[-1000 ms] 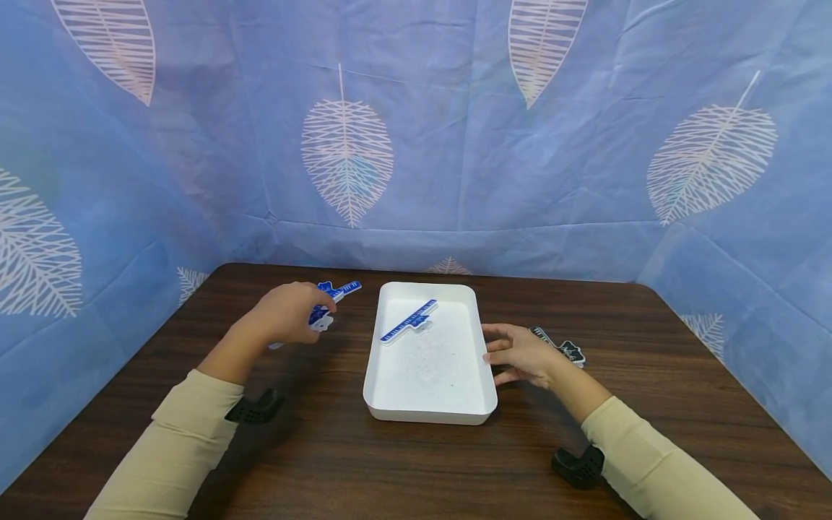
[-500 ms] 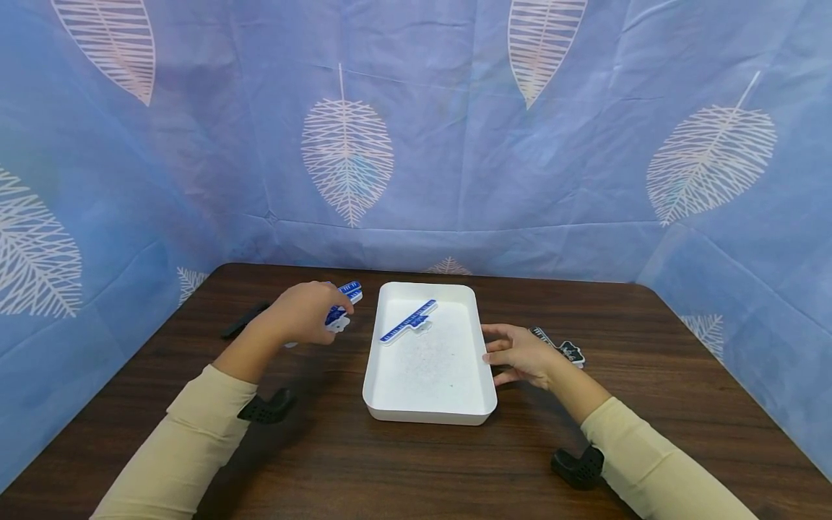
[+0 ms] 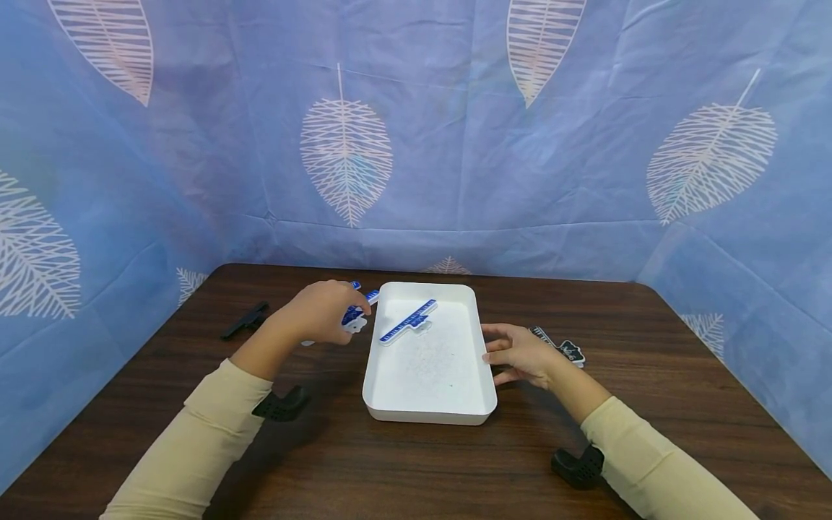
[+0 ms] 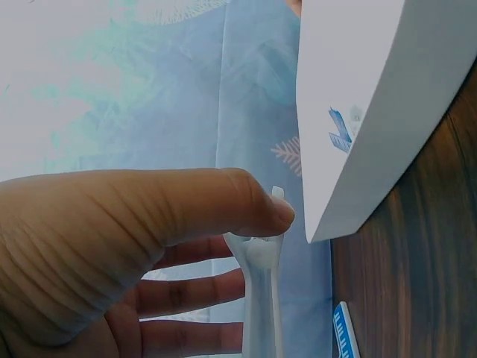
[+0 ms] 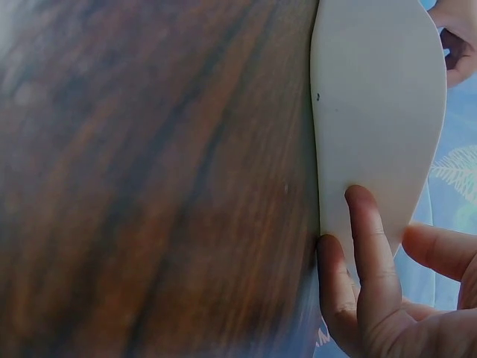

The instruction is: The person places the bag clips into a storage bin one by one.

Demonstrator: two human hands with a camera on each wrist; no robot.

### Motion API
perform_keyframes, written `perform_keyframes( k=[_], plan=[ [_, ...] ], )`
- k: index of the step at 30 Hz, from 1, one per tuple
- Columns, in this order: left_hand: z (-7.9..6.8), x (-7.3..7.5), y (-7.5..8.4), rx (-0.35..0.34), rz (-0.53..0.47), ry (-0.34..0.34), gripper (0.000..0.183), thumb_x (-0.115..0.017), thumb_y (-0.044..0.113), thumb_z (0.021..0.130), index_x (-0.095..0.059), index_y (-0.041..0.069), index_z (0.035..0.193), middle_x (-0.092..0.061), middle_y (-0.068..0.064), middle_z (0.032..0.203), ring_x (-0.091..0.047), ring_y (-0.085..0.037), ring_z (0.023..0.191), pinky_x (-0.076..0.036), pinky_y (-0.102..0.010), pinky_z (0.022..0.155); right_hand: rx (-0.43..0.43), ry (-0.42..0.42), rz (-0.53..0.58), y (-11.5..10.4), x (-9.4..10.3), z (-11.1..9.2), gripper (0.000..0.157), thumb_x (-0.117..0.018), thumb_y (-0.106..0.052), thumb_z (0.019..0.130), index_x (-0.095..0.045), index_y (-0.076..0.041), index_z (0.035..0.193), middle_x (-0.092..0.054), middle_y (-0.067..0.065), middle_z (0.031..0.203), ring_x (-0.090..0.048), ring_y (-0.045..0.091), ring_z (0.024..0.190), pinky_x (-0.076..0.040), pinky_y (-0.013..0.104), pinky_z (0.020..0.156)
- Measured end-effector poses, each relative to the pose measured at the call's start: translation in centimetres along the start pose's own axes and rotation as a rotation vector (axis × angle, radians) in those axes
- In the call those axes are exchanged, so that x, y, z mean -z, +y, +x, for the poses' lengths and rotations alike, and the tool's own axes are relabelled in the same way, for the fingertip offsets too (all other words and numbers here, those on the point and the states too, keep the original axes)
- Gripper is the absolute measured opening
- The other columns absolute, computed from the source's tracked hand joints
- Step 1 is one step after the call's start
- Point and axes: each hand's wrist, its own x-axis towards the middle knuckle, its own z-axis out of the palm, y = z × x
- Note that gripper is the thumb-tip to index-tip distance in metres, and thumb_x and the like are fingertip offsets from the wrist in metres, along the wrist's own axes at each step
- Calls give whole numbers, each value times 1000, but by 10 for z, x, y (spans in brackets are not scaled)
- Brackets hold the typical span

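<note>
My left hand (image 3: 321, 312) pinches a blue-and-white ruler clip (image 3: 354, 323), just left of the white tray (image 3: 430, 417) in the head view. The left wrist view shows the thumb pressing on the white clip (image 4: 261, 298), with the fingers behind it. Inside the tray lies another blue ruler clip (image 3: 409, 322), set diagonally. My right hand (image 3: 520, 355) touches the tray's right side. Its fingertips (image 5: 361, 198) rest against the outer wall in the right wrist view. Part of a further blue clip (image 3: 355, 285) shows behind my left hand, mostly hidden.
A black clip (image 3: 247, 321) lies on the dark wooden table (image 3: 390, 469) at the left. Beyond my right hand is a black-and-white ruler clip (image 3: 560, 349), partly covered by the hand. A blue leaf-patterned cloth (image 3: 422, 180) hangs behind the table.
My left hand has moved right toward the tray, carrying the blue ruler clip. The black clip at the left has come into view behind it. My right hand and the tray stay put.
</note>
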Motion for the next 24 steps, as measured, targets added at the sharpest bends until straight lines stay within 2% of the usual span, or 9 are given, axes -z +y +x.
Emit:
perform_keyframes(
  k=[6, 17, 24],
  plan=[
    [6, 0, 7, -20, 5, -16, 40, -83, 17, 71, -74, 19, 110, -68, -4, 108, -60, -22, 91, -55, -44, 81, 0, 1, -2, 0, 0, 0, 71, -58, 7, 92, -20, 4, 151, -44, 36, 134, -64, 36, 102, -57, 47, 76],
    [17, 2, 16, -41, -10, -51, 41, -83, 17, 72, -74, 19, 112, -67, -5, 119, -61, -23, 103, -52, -44, 90, -2, 3, -3, -1, -1, 0, 71, -58, 8, 92, -20, 4, 151, -44, 36, 134, -65, 34, 100, -57, 47, 76],
    [29, 0, 20, -90, -33, -61, 39, -81, 17, 73, -74, 17, 111, -69, -2, 114, -59, -18, 91, -53, -40, 85, -5, 8, -3, -1, -1, 0, 71, -58, 8, 92, -21, 4, 151, -45, 36, 134, -64, 35, 101, -57, 48, 76]
  ],
)
